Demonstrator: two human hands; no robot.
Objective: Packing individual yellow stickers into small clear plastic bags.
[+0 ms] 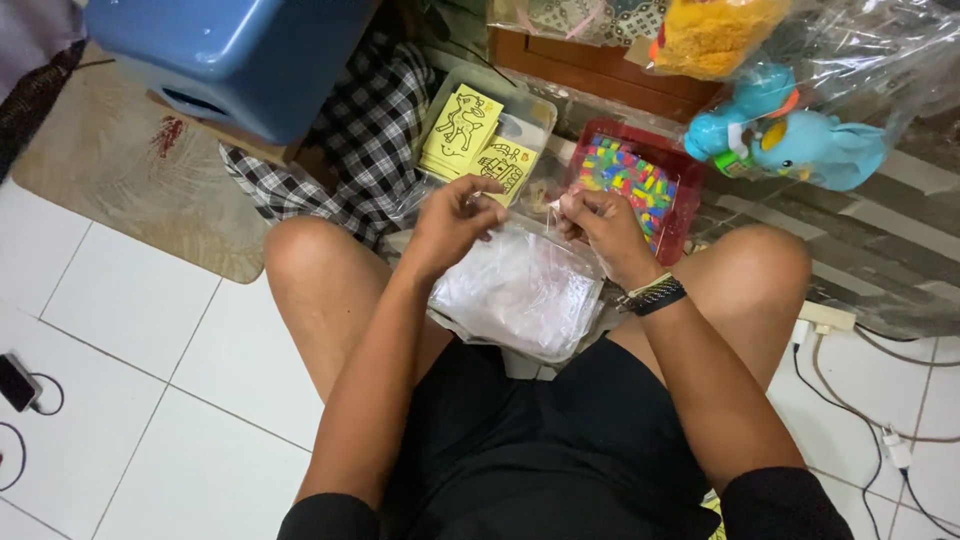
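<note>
I sit on the floor with a stack of clear plastic bags (520, 290) lying between my knees. My left hand (452, 220) pinches one side of a thin clear plastic bag (528, 212) held up above the stack. My right hand (600, 222), with a dark bracelet at its wrist, pinches the other side of that bag. Just beyond my hands stands a clear tray (535, 112) holding yellow cards with black line drawings (462, 128). A red box of small colourful blocks (628, 180) stands to its right.
A blue plastic stool (235, 55) stands at the top left over a checked cloth (365, 135) and a beige mat (130, 175). Blue and yellow toys in plastic bags (790, 140) lie at the top right. A power strip with cables (830, 318) is at right, a phone (18, 382) at left.
</note>
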